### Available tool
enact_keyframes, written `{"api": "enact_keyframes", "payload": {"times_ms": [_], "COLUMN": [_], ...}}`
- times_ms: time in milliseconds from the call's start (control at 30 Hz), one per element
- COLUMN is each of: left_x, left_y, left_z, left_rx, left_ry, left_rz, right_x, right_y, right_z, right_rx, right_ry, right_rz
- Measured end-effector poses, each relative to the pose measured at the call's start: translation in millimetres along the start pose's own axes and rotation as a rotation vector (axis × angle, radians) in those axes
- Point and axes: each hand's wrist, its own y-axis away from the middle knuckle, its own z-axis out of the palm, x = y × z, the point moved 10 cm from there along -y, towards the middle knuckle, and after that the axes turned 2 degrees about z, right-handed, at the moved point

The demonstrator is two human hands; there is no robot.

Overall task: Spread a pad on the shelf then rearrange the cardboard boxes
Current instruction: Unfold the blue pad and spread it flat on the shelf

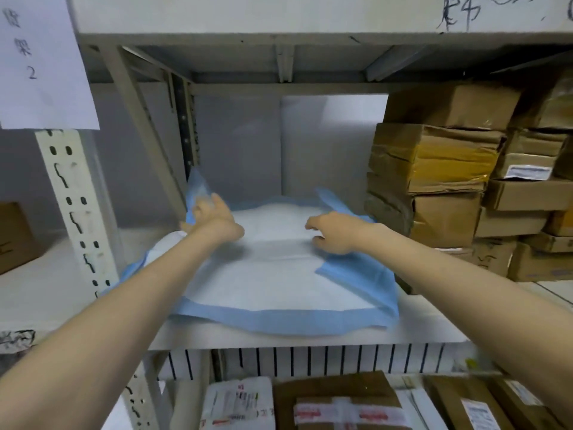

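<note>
A white pad with a blue border (pixel 273 283) lies on the grey metal shelf (pixel 310 338), its right side and far left corner still folded up. My left hand (pixel 214 217) reaches to the far left corner and presses on the raised blue edge with fingers spread. My right hand (pixel 333 232) rests palm down on the white middle, next to the folded blue flap. A stack of brown cardboard boxes (pixel 440 181) fills the right part of the same shelf, touching the pad's right edge.
A slotted white upright (pixel 73 212) with a paper label (pixel 40 57) stands at the left. The shelf board above (pixel 279 17) hangs low over the bay. Parcels and boxes (pixel 335 405) lie on the shelf below. Another box (pixel 15 237) sits far left.
</note>
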Motion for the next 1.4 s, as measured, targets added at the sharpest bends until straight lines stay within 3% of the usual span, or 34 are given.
{"api": "enact_keyframes", "payload": {"times_ms": [100, 200, 333, 467, 700, 767, 867, 933, 1033, 1133, 1200, 1300, 1333, 1400], "left_x": [33, 47, 43, 28, 14, 10, 9, 12, 28, 46, 53, 51, 49, 46], "left_y": [25, 60, 70, 69, 71, 72, 74, 74, 77, 81, 84, 89, 90, 87], "left_z": [19, 47, 54, 48, 41, 40, 41, 40, 35, 38, 44, 61, 65, 64], "left_rx": [-0.189, -0.41, -0.29, -0.173, -0.211, -0.226, -0.264, -0.281, -0.245, -0.23, -0.243, -0.34, -0.375, -0.392], "left_ry": [0.003, 0.019, -0.166, -0.191, -0.317, -0.332, -0.316, -0.258, -0.144, -0.084, -0.089, -0.135, -0.152, -0.161], "left_rz": [0.276, 0.402, 0.459, 0.454, 0.386, 0.357, 0.327, 0.314, 0.339, 0.391, 0.416, 0.402, 0.386, 0.371], "right_x": [-35, -37, -13, 12, 5, 10, 27, 28, 11, -18, -23, 5, 15, 21], "right_y": [16, 25, 37, 56, 85, 94, 112, 119, 122, 120, 112, 111, 112, 105], "right_z": [13, 16, 17, 9, -16, -12, 4, -4, -35, -51, -31, 20, 26, 17], "right_rx": [-0.12, -0.124, -0.106, -0.005, 0.207, 0.098, -0.198, -0.235, -0.06, 0.192, 0.104, -0.308, -0.369, -0.316], "right_ry": [-0.081, 0.027, 0.301, 0.351, 0.351, 0.374, 0.44, 0.505, 0.519, 0.36, 0.231, 0.14, 0.142, 0.167], "right_rz": [-0.135, -0.12, 0.001, 0.099, -0.025, 0.007, 0.095, 0.121, 0.162, 0.081, 0.034, 0.186, 0.235, 0.27]}}
